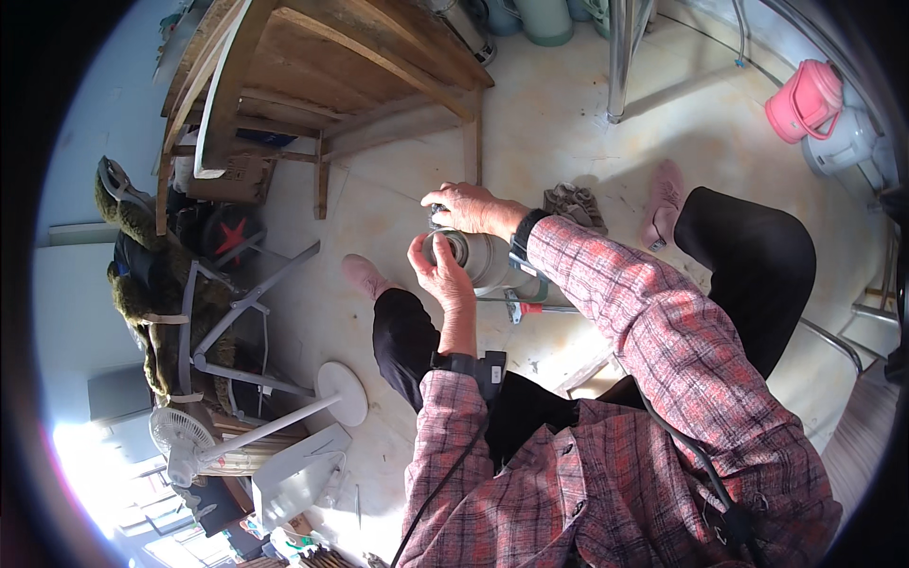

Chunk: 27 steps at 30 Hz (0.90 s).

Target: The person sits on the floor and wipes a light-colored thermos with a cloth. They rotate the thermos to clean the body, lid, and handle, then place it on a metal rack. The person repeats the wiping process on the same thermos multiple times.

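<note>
A pale vacuum flask [490,263] with a green handle [543,290] is on the floor between my feet, its round mouth [456,248] facing up towards me. My left hand [447,277] holds the rim of the mouth, thumb on top and fingers around the outer side. Just beyond the mouth, my right hand [472,207] pinches a small dark object [435,211]. Fingers hide most of that object, so its kind is unclear. Close by the flask lies a tool [527,309] with a red part and a metal shaft.
A crumpled cloth [574,206] lies beyond my right forearm. Ahead stands a wooden table [472,142]; a metal leg [618,71] is right of it. Pink [806,99] and grey [841,142] flasks stand right. A folding metal frame [234,326] and white fan [270,426] are left.
</note>
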Each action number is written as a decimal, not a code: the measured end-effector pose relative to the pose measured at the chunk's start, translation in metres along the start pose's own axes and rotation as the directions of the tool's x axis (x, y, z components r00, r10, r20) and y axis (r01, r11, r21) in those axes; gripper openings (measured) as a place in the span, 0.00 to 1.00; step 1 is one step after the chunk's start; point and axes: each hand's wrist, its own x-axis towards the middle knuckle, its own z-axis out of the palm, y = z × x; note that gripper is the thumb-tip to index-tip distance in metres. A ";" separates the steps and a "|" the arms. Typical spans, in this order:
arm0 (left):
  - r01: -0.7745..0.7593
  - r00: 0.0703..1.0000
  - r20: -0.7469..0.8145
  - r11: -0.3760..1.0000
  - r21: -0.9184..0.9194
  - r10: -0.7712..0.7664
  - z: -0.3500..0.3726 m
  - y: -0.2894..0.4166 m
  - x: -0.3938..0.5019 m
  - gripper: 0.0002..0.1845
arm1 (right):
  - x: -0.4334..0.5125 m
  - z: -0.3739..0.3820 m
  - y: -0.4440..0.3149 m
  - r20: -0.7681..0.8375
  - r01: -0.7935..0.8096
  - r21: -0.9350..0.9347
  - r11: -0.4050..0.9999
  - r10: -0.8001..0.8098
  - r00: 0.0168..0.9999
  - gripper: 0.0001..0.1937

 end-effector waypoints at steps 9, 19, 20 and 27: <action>0.024 1.000 0.010 0.993 -0.118 -0.023 0.004 -0.004 -0.005 0.14 | -0.117 0.001 0.005 -0.393 0.138 0.140 0.980 -0.072 0.917 0.15; 0.000 0.999 0.041 0.995 -0.096 0.004 0.001 -0.006 -0.005 0.13 | -0.048 0.002 0.007 -0.256 0.064 0.066 0.996 -0.046 0.966 0.10; 0.015 0.999 0.047 0.995 -0.095 -0.011 0.000 -0.005 -0.004 0.13 | -0.032 0.000 0.008 -0.157 0.041 0.027 0.999 -0.037 0.987 0.11; 0.006 1.000 -0.008 0.996 -0.089 -0.007 0.002 -0.003 -0.005 0.11 | -0.036 0.005 0.012 -0.274 -0.044 0.126 0.991 0.078 0.959 0.09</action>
